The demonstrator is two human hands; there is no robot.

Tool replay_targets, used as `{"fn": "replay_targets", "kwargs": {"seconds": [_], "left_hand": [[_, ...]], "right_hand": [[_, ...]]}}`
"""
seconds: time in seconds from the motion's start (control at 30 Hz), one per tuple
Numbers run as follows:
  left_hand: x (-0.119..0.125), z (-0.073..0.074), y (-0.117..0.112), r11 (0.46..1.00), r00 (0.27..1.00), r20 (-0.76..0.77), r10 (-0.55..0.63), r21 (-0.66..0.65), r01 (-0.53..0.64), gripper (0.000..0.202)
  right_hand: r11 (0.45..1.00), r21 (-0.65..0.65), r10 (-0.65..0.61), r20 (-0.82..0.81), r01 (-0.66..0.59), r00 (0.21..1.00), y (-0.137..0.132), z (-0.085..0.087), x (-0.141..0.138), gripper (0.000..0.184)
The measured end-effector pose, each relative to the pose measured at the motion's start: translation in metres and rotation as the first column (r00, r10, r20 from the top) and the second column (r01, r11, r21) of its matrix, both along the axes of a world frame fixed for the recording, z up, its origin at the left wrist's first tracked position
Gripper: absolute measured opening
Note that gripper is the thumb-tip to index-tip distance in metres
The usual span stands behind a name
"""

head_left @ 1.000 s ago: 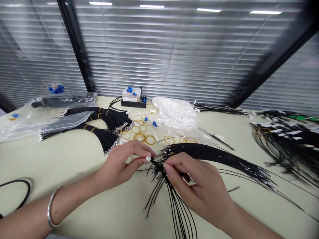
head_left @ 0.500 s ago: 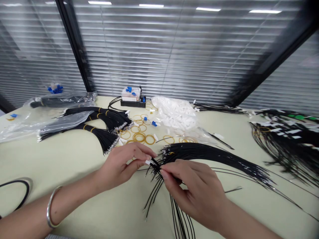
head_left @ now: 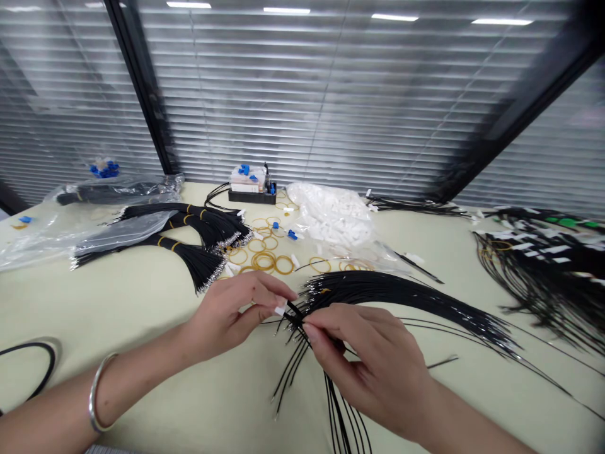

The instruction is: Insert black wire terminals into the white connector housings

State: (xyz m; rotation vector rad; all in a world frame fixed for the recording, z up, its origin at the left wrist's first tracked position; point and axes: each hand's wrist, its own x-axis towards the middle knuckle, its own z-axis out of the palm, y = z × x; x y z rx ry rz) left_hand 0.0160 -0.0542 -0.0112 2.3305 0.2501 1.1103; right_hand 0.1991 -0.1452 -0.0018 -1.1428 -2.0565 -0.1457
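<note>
In the middle of the head view, my left hand (head_left: 239,312) is closed in a pinch on a small white connector (head_left: 280,309). Black wires run from the connector towards my right hand (head_left: 373,366), whose thumb and forefinger are pressed together on black wire (head_left: 293,320). The exact wire ends between the fingertips are partly hidden. More loose wires (head_left: 290,372) with metal tips fan out below the hands, and several hang down past the right palm. Just behind my right hand lies a thick bundle of black wires (head_left: 406,293).
Yellow rubber bands (head_left: 265,260) lie beyond my hands, near a clear bag of white connectors (head_left: 335,217). Tied wire bundles (head_left: 203,258) and plastic bags (head_left: 127,233) are at left. A small black box (head_left: 252,197) stands at the back. Wires with white connectors (head_left: 548,252) pile up at right.
Both hands stay almost in place. The white connector has turned slightly in my left fingertips, and the wires hanging beneath my right hand have shifted a little.
</note>
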Motion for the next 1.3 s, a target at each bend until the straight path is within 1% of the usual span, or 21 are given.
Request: {"fn": "replay_targets", "kwargs": {"seconds": [0.13,0.33,0.53,0.73,0.83,0.97,1.07,1.13,1.23,1.3], "left_hand": [[0.0016,0.0007,0.0015,0.999,0.999,0.035,-0.030,0.036,0.029,0.012],[0.0033,0.0013,0.0020,0.995,0.997,0.065,-0.048,0.089,0.042,0.011],[0.0036,0.0021,-0.0002,0.995,0.998,0.059,-0.035,0.092,0.029,0.014],[0.0032,0.0006,-0.0007,0.995,0.997,0.060,-0.051,0.092,0.046,0.012],[0.0031,-0.0013,-0.0012,0.995,0.998,0.034,-0.058,0.082,0.055,0.012],[0.0034,-0.0025,-0.0023,0.995,0.997,-0.005,-0.076,0.067,0.077,0.013],[0.0040,-0.0021,-0.0020,0.995,0.996,0.011,-0.083,0.059,0.082,0.013],[0.0045,-0.0018,-0.0014,0.995,0.997,0.015,-0.078,0.057,0.077,0.012],[0.0049,-0.0016,-0.0012,0.996,0.998,0.017,-0.053,0.069,0.051,0.012],[0.0050,-0.0016,-0.0018,0.996,0.999,0.017,-0.034,0.082,0.032,0.013]], "right_hand": [[0.998,0.059,-0.026,0.020,0.025,0.999,-0.0014,-0.0019,-0.0007,0.007],[0.997,0.079,-0.025,0.018,0.023,1.000,-0.0009,-0.0031,-0.0012,0.006],[0.999,0.048,-0.014,0.037,0.013,0.999,-0.0028,-0.0029,-0.0003,0.005],[1.000,0.016,-0.005,0.058,0.004,0.998,-0.0018,-0.0024,0.0003,0.005],[1.000,0.021,0.005,0.073,-0.006,0.997,-0.0006,-0.0020,-0.0010,0.006],[1.000,0.022,0.004,0.094,-0.006,0.996,-0.0003,-0.0025,-0.0023,0.011],[1.000,0.006,0.009,0.079,-0.010,0.997,-0.0002,-0.0035,-0.0018,0.011],[0.999,-0.029,0.030,0.058,-0.029,0.998,-0.0001,-0.0041,-0.0011,0.009],[0.995,-0.084,0.052,0.017,-0.050,0.999,0.0008,-0.0041,-0.0007,0.007],[0.994,-0.094,0.055,-0.006,-0.056,0.998,0.0016,-0.0035,-0.0011,0.007]]}}
